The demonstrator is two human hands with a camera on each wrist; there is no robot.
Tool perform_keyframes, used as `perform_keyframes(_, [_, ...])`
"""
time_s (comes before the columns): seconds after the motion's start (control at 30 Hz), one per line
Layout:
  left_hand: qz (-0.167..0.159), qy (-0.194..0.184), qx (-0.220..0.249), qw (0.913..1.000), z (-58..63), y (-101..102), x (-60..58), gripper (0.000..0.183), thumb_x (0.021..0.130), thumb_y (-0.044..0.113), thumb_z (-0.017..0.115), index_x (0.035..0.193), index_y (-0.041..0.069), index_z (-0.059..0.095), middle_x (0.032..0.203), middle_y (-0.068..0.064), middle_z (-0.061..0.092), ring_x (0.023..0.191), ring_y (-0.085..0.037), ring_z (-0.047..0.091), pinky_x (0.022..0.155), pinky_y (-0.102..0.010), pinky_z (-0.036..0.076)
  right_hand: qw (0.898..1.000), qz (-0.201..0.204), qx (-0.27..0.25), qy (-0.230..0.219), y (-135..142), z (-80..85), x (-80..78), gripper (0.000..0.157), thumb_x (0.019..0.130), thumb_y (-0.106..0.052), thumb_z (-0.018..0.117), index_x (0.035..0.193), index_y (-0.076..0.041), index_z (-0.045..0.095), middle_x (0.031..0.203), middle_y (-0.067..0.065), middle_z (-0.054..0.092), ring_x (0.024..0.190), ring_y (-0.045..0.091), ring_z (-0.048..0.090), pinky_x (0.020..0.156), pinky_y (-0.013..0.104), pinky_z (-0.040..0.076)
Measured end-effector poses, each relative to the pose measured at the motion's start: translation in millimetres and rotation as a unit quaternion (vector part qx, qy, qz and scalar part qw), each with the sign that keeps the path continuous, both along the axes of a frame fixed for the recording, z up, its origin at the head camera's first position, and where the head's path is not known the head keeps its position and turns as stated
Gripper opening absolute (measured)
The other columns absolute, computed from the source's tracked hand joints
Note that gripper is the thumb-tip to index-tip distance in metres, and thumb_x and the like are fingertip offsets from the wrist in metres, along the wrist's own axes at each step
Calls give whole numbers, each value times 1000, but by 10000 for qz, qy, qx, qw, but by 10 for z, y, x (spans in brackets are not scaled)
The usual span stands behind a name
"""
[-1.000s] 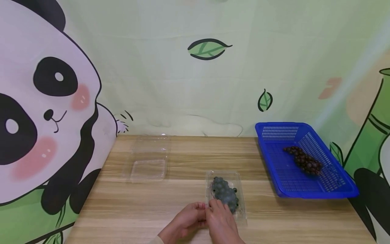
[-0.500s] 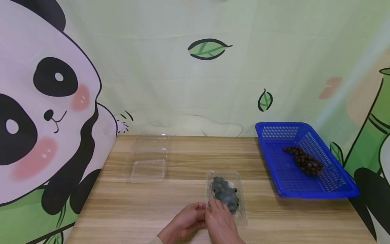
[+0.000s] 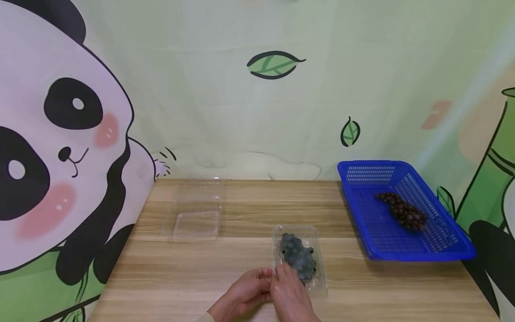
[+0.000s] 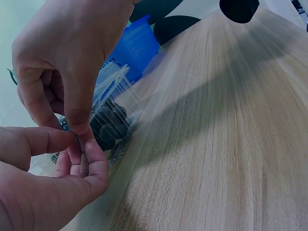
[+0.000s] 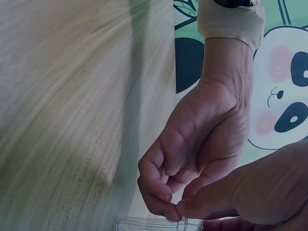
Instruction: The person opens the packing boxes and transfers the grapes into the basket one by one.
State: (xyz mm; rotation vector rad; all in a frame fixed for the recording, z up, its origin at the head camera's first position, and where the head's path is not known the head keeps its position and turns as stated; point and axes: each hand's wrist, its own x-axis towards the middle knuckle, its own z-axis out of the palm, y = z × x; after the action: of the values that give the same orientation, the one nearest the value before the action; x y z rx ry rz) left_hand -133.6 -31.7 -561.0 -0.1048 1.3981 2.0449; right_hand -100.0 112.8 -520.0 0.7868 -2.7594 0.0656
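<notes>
A clear plastic clamshell box (image 3: 321,268) holds a bunch of dark bluish grapes (image 3: 297,256) near the front of the table. Ribbed clear plastic stands over the grapes (image 4: 109,126) in the left wrist view. My left hand (image 3: 251,288) pinches the box's near left edge between thumb and fingers. Right beside it, my right hand (image 3: 291,295) pinches the same edge, its fingertips meeting those of the left. In the right wrist view, the rim of the box (image 5: 144,224) shows below both hands. The exact spot under the fingertips is mostly hidden.
A blue plastic basket (image 3: 374,246) stands at the right with a bunch of dark red grapes (image 3: 404,212) inside. At the back left lies another clear plastic box (image 3: 197,225), opened out. Behind the wooden table (image 3: 161,277) hangs a cloth with panda pictures.
Both hands keep their hold on the box edge. The right hand has shifted very slightly left; the box and grapes look almost unmoved.
</notes>
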Motion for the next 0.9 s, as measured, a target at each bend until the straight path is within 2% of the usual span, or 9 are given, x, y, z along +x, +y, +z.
perform_keyframes(0.2, [43,-16,-15,10000,10,-5,9,21,95,-10,57,116,-8,57,105,-10,61,84,-14,58,72,-24,52,9998,-108,-149,-25,-3,-6,26,12,72,-1,78,80,0,69,89,5,47,87,23,47,81,37,46])
perform_keyframes(0.43, [55,34,-52,10000,-17,-6,11,19,95,-9,57,114,-7,59,102,-9,63,84,-14,59,73,-24,52,9989,-280,-170,-340,-18,25,49,10,75,5,73,81,0,67,91,5,48,86,23,46,80,36,46])
perform_keyframes(0.73, [50,33,-48,10000,-29,-4,18,18,96,-9,56,114,-9,61,101,-8,64,85,-13,59,73,-24,52,9995,-296,-37,-74,-32,-15,50,10,73,4,72,82,2,67,89,5,48,84,24,45,77,35,43])
perform_keyframes(0.9, [0,62,-46,10000,-40,-13,15,17,98,-8,56,113,-9,62,99,-7,64,85,-13,59,73,-24,52,9994,-332,44,-109,-36,-5,53,10,73,5,71,82,2,67,87,5,47,83,23,44,76,34,42])
